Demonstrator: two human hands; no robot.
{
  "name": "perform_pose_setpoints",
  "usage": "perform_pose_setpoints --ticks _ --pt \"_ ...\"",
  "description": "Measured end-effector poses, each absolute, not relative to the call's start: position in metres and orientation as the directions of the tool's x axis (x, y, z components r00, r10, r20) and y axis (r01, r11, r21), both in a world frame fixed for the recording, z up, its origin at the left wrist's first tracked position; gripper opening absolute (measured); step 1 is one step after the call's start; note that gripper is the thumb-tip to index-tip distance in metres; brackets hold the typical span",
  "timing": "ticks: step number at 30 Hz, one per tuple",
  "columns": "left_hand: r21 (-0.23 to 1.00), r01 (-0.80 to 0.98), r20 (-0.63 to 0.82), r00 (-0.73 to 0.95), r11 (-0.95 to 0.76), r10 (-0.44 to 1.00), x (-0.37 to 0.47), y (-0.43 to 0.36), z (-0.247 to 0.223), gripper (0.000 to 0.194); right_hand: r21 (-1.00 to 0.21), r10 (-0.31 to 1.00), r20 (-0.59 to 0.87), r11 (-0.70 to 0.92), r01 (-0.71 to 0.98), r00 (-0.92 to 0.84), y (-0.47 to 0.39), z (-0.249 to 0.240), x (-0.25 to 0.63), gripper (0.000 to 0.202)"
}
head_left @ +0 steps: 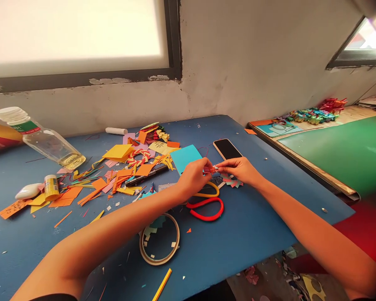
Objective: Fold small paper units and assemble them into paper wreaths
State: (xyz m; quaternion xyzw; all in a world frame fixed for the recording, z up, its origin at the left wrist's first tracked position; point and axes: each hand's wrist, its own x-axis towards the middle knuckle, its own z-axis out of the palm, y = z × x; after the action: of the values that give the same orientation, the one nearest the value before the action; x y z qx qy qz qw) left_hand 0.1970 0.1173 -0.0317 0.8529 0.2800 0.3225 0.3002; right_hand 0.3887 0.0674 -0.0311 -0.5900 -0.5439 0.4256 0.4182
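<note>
My left hand (194, 179) and my right hand (240, 170) meet over the blue table, fingertips pinched together. Between them is a small folded paper piece (213, 168), pinkish-red and white, mostly covered by the fingers. Below my left hand lie scissors with a red and a yellow handle (222, 208). A turquoise paper sheet (185, 157) sits just behind that hand. Beneath my right hand is a pink and pale green folded-paper chain (233, 181), partly hidden. A phone (227, 149) lies behind my right hand, its screen dark.
A tape roll (159, 263) lies flat near the front. Orange and yellow paper scraps (117, 153), a black marker (147, 175) and a yellow glue bottle (52, 187) spread leftward. A clear bottle (50, 142) leans at left. A green-topped table (335, 146) adjoins on the right.
</note>
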Motion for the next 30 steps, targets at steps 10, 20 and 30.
perform_pose_setpoints --ticks 10,20,30 --pt "0.829 0.031 0.445 0.569 -0.559 0.692 0.188 0.120 -0.029 0.030 -0.972 0.991 0.114 0.097 0.215 0.071 0.066 -0.030 0.393 0.032" --pt "0.944 0.103 0.171 0.659 -0.313 0.732 0.188 0.121 -0.025 0.021 -0.965 0.995 0.087 0.074 0.251 0.043 0.060 -0.027 0.387 0.028" --pt "0.953 0.034 0.213 0.630 -0.300 0.747 0.188 0.120 -0.031 0.023 -0.921 0.982 0.188 0.189 0.341 -0.036 0.060 -0.026 0.387 0.024"
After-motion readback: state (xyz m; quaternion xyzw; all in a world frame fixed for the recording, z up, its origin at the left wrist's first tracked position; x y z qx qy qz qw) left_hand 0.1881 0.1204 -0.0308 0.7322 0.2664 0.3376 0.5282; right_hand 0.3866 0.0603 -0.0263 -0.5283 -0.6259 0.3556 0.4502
